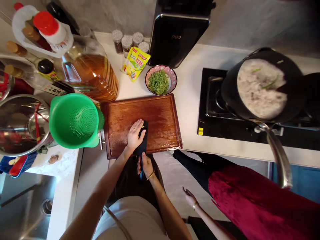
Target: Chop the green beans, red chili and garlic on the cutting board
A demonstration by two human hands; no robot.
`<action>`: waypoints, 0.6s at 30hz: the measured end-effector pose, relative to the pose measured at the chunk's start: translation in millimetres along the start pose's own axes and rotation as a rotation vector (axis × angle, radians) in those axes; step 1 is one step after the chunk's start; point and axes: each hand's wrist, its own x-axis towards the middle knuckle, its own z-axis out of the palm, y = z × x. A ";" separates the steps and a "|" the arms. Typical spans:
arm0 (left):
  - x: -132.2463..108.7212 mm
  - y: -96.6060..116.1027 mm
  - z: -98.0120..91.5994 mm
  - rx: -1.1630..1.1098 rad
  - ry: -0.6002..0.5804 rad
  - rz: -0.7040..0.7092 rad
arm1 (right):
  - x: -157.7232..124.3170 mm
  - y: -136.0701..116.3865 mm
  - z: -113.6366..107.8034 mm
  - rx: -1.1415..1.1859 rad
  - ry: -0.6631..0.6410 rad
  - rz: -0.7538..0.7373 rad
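Right hand [145, 165] grip closed on knife [143, 141], left hand [135, 135] flat on blade, colander [75, 120] beside board [160, 116], bowl [173, 76] behind

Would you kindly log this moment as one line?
left hand flat on knife | right hand grips knife handle | knife on cutting board

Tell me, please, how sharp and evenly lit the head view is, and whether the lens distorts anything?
In the head view the centre is sharp, with left hand, right hand, knife and cutting board crisp; the pan at the right is blurred; the edges of the counter bow from wide-lens distortion; highlights glint on the oil bottle and steel bowl.
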 end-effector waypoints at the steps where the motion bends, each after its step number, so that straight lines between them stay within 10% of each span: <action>1: 0.5 0.8 1.3 -0.023 0.019 -0.007 | -0.8 -1.5 5.1 0.028 -0.009 0.017; 8: 47.8 30.9 -1.6 -0.196 0.139 0.094 | -11.2 -57.0 2.5 0.068 0.015 -0.039; 18: 252.3 70.0 51.2 -0.384 0.260 0.209 | 39.8 -253.0 -27.3 -0.136 0.170 -0.290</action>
